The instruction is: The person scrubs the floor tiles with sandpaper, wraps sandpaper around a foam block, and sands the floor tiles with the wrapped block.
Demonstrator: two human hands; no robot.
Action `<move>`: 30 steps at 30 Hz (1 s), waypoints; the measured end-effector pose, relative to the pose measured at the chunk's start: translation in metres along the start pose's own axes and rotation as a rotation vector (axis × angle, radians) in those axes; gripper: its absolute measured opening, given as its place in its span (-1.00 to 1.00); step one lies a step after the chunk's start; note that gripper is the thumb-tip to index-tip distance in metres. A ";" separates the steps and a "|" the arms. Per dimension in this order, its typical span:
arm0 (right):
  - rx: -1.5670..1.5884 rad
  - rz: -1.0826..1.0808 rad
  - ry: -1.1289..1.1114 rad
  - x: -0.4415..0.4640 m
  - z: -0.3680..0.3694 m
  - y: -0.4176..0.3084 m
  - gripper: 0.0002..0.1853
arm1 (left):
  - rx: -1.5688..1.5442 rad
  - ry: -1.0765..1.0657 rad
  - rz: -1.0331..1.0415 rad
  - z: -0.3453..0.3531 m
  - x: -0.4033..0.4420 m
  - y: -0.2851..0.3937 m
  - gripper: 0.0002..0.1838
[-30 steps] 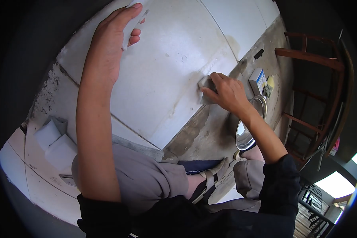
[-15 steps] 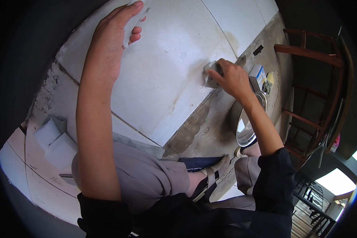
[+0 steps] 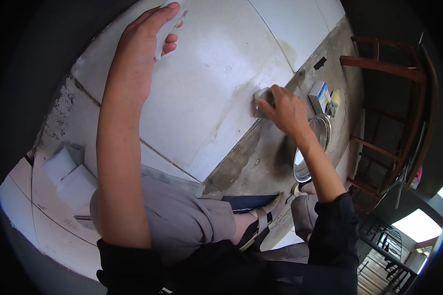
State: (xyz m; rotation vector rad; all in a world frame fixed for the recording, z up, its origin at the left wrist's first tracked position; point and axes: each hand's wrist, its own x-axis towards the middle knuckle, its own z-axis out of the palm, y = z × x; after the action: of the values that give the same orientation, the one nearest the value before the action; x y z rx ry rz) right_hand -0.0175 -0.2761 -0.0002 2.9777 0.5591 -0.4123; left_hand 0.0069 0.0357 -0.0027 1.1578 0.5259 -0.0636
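My right hand [image 3: 289, 114] presses a small grey-white, sponge-like block [image 3: 262, 98] against a large white tile [image 3: 197, 93], near its lower right edge. Brownish stains run over the tile beside the block. At the top left, my left hand [image 3: 145, 34] has its fingers closed round a thin, flat whitish piece [image 3: 163, 33]. The kind of that piece is unclear, and part of it is hidden behind the fingers.
A shiny metal basin [image 3: 301, 169] sits below my right forearm. Beyond it are a box [image 3: 320, 96], a yellow cloth-like item [image 3: 334, 98] and a black piece [image 3: 320, 63]. Wooden chairs [image 3: 384, 66] stand right. White blocks [image 3: 60, 164] and grey cloth [image 3: 174, 184] lie left.
My right hand has slid a short way down along the tile with the block. My left hand stays nearly in place, still holding the flat piece.
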 end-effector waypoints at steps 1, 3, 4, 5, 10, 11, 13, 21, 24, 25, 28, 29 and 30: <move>0.066 0.022 -0.105 -0.011 -0.004 -0.018 -0.52 | -0.001 0.010 0.001 0.001 0.000 0.001 -0.49; 0.062 -0.067 -0.128 -0.021 -0.001 -0.028 -0.52 | 0.000 0.018 0.000 0.002 0.000 0.000 -0.49; 0.090 -0.068 -0.112 -0.022 0.001 -0.025 -0.52 | 0.005 0.012 -0.004 0.002 -0.001 -0.001 -0.50; 0.064 -0.021 -0.074 -0.013 0.001 -0.015 -0.54 | 0.010 0.007 -0.003 0.002 -0.001 -0.001 -0.51; -0.011 0.054 0.003 0.008 -0.003 0.008 -0.56 | -0.013 -0.004 -0.004 0.000 0.002 -0.004 -0.57; 0.045 0.023 -0.106 -0.002 -0.004 -0.005 -0.56 | -0.018 0.000 -0.005 0.000 0.003 -0.003 -0.59; 0.095 -0.078 -0.122 -0.019 -0.004 -0.027 -0.54 | -0.018 -0.003 0.004 -0.001 0.005 -0.004 -0.60; 0.002 0.108 -0.084 0.007 -0.007 0.004 -0.52 | -0.027 -0.012 -0.008 -0.002 0.003 -0.005 -0.60; 0.068 -0.059 -0.163 -0.025 -0.003 -0.028 -0.52 | -0.013 -0.009 -0.003 -0.002 0.005 -0.004 -0.60; 0.084 -0.055 -0.164 -0.023 -0.003 -0.025 -0.51 | -0.002 0.000 -0.002 0.000 0.004 -0.003 -0.59; 0.020 0.123 -0.069 0.004 -0.003 0.009 -0.52 | 0.019 -0.011 0.021 0.000 0.001 -0.007 -0.58; -0.014 0.179 -0.052 0.013 -0.005 0.017 -0.55 | 0.021 -0.018 0.038 0.000 0.000 -0.007 -0.58; -0.006 0.145 -0.044 0.010 -0.003 0.018 -0.54 | 0.025 -0.022 0.028 0.000 0.000 -0.007 -0.58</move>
State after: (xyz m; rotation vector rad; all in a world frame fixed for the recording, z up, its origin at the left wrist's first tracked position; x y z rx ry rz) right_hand -0.0013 -0.2886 0.0005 2.9699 0.3365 -0.4601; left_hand 0.0050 0.0327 -0.0083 1.1879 0.4906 -0.0584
